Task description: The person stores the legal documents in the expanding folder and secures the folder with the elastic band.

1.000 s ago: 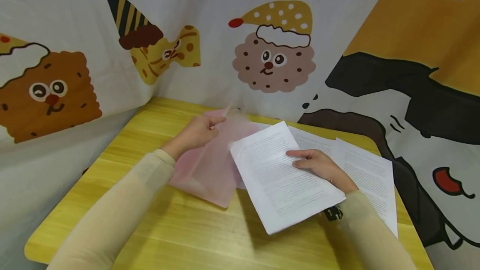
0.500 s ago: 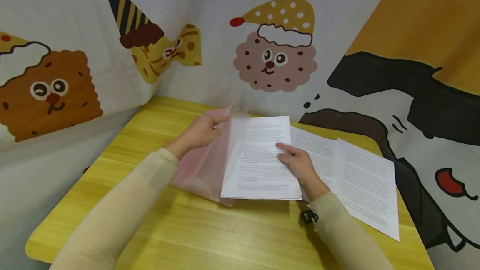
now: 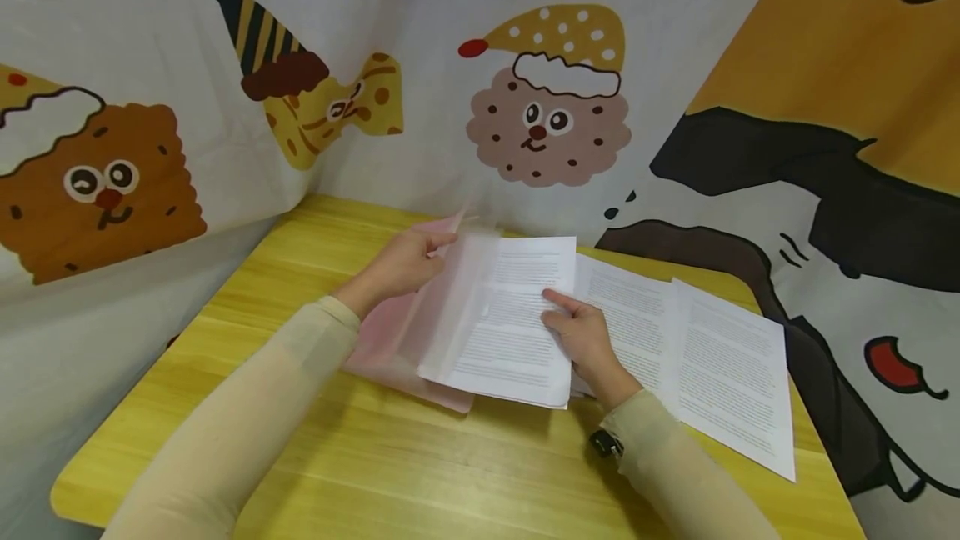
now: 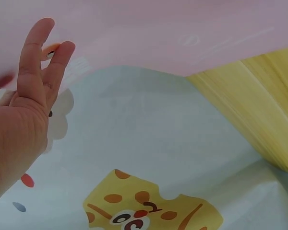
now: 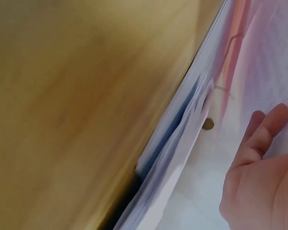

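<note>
My left hand pinches the lifted translucent cover of a pink plastic folder on the table. In the left wrist view the pink plastic stretches above the left hand. My right hand grips a stack of printed paper by its right side, some fingers hidden beneath. The stack's left part lies behind the see-through cover. From the right wrist, the paper edges show as several layers beside the right hand.
Printed sheets lie spread on the right of the yellow wooden table. A white cloth with cartoon prints hangs directly behind the table's far edge. A black wrist device sits by the right sleeve.
The stack in my right hand has moved left, turned more upright and slid partly under the folder's cover. My left hand has stayed nearly in place, holding the cover up.
</note>
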Action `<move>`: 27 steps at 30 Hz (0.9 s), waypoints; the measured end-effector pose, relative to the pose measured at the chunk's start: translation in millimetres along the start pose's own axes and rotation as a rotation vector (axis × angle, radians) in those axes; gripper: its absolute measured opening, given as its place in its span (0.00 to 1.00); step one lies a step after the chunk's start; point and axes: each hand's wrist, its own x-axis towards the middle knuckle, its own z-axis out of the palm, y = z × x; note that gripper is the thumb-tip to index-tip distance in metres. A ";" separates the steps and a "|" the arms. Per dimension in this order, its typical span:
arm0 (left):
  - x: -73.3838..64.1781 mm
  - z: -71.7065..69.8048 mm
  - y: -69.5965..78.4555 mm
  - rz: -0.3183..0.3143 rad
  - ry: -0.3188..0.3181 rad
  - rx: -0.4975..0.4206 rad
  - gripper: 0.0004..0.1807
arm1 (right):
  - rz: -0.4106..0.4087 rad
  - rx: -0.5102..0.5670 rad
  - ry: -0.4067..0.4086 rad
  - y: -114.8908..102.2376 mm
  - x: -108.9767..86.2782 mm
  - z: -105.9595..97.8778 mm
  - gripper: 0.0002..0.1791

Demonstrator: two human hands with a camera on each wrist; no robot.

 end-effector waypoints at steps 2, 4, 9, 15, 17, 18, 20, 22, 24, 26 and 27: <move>0.7 1.5 1.0 0.001 -0.003 0.001 0.27 | -0.007 -0.001 0.004 -2.1 -2.7 4.6 0.26; 1.0 3.3 2.2 -0.007 -0.012 -0.017 0.28 | -0.011 0.005 0.000 -4.5 -5.2 10.7 0.26; 3.5 10.3 2.0 0.000 -0.023 -0.035 0.28 | -0.013 0.004 -0.111 -8.6 -6.0 28.7 0.25; 4.4 16.3 -0.8 0.021 -0.012 -0.001 0.28 | 0.077 0.040 -0.286 -9.7 -6.0 34.0 0.27; 4.1 16.6 -1.3 0.019 -0.017 -0.015 0.28 | 0.104 0.027 -0.250 -8.1 -6.6 27.6 0.27; 4.0 16.6 -1.2 0.018 -0.016 -0.021 0.28 | 0.106 0.007 -0.222 -7.2 -7.0 23.6 0.26; 4.1 16.0 -0.9 0.017 -0.015 -0.021 0.28 | 0.108 -0.025 -0.178 -6.0 -8.3 16.0 0.23; 4.6 15.4 -1.0 0.019 -0.018 -0.011 0.28 | 0.110 -0.035 -0.160 -4.5 -8.6 10.8 0.20; 4.7 14.8 -0.3 0.019 -0.018 0.002 0.29 | 0.101 -0.036 -0.158 -4.0 -8.4 8.7 0.19; 4.2 14.2 1.4 0.018 -0.017 0.008 0.29 | 0.107 -0.019 -0.165 -3.8 -7.3 9.3 0.18; 4.3 14.4 1.8 0.021 -0.015 0.010 0.29 | 0.110 -0.012 -0.171 -3.9 -6.5 10.1 0.18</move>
